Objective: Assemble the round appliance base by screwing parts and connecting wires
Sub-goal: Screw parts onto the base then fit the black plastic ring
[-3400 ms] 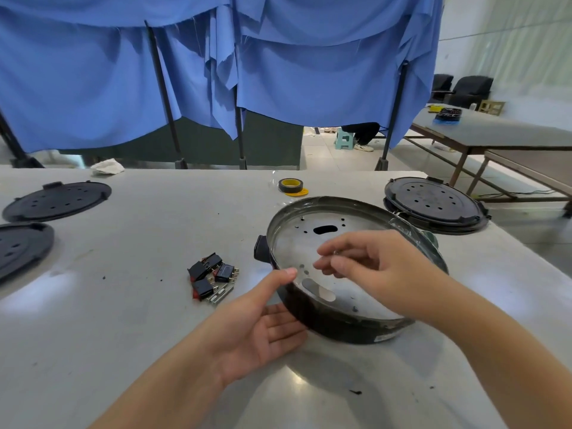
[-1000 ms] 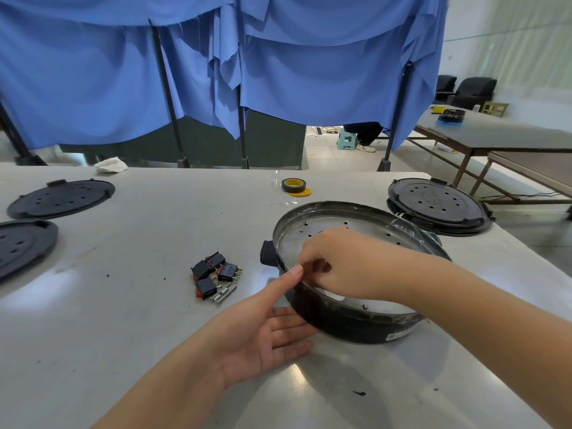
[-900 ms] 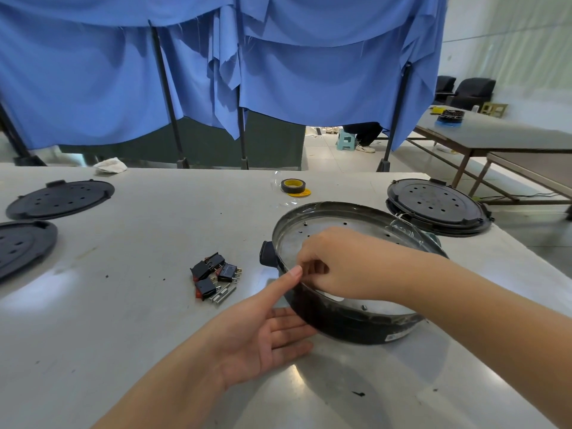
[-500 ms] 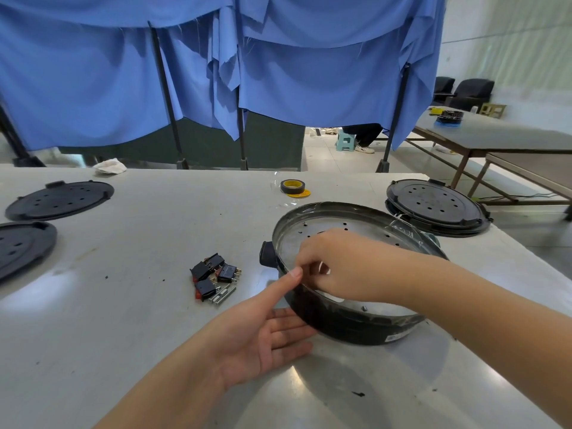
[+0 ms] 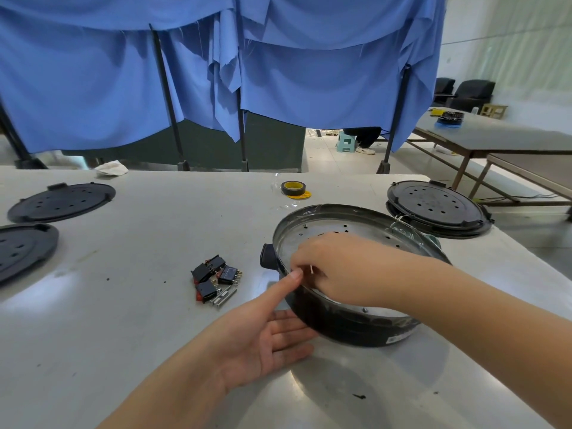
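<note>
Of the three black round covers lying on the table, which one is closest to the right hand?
The cover at the far right, just behind the base. The other two lie at the table's left edge, far from the right hand.

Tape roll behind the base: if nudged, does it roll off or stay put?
The tape roll lies flat on its side on the table, so a nudge would probably slide it, not roll it. It looks small and hollow, likely light. Stood on edge, it would roll easily.
</note>
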`<action>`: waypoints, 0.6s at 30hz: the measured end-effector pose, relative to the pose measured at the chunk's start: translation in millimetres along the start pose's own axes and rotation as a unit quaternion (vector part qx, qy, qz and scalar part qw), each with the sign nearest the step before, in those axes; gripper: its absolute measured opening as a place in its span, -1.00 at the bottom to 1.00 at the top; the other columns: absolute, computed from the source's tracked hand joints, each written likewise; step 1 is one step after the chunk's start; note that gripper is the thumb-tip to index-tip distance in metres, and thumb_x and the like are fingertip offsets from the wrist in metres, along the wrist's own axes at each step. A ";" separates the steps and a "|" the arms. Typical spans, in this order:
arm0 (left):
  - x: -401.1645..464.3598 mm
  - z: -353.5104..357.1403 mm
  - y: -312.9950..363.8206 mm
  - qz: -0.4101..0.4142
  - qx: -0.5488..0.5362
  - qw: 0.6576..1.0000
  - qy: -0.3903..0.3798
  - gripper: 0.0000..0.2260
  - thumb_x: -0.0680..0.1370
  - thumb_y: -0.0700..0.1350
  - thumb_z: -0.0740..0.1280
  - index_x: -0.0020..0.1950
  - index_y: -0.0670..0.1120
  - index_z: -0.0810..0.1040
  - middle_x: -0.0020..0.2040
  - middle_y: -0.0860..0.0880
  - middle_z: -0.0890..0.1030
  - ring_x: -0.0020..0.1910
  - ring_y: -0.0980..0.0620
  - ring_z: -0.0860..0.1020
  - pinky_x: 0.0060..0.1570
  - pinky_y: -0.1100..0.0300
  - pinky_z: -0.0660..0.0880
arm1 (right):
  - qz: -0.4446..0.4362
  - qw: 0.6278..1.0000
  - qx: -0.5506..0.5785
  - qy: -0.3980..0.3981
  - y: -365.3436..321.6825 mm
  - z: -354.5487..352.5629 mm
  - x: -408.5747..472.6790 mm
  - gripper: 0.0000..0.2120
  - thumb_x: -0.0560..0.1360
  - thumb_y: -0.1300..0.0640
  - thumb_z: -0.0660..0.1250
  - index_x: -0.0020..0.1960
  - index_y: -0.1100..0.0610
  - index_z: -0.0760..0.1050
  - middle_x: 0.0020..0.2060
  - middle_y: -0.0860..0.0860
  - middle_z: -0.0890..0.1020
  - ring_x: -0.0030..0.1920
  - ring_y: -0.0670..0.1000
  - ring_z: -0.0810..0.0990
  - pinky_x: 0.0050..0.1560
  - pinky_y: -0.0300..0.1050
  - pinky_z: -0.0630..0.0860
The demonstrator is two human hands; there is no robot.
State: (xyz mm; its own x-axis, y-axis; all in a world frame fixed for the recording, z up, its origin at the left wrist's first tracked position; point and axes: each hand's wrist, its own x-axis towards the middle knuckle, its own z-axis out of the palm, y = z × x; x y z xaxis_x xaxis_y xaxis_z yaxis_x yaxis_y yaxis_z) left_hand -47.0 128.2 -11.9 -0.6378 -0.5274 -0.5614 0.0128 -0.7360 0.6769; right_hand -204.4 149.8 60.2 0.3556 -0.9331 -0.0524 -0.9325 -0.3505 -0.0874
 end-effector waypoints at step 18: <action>0.5 0.1 -0.3 -0.001 0.005 1.000 0.007 -0.26 0.19 0.19 0.55 0.19 -0.27 0.53 0.07 -0.20 0.68 0.05 -0.08 0.67 -0.06 0.08 0.63 | 0.013 0.999 0.038 0.007 5.6 5.2 1.7 -0.94 0.54 0.16 0.22 -0.10 0.06 0.44 -0.18 -0.06 0.49 -0.12 0.01 0.47 -0.13 -0.11 0.41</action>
State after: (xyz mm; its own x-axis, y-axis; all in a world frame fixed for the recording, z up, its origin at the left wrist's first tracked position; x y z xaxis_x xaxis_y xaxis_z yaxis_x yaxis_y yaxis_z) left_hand -47.4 128.1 -12.3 -0.6276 -0.5317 -0.5687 0.0036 -0.7324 0.6808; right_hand -208.7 146.6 54.5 0.3291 -0.9434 -0.0415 -0.9340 -0.3187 -0.1615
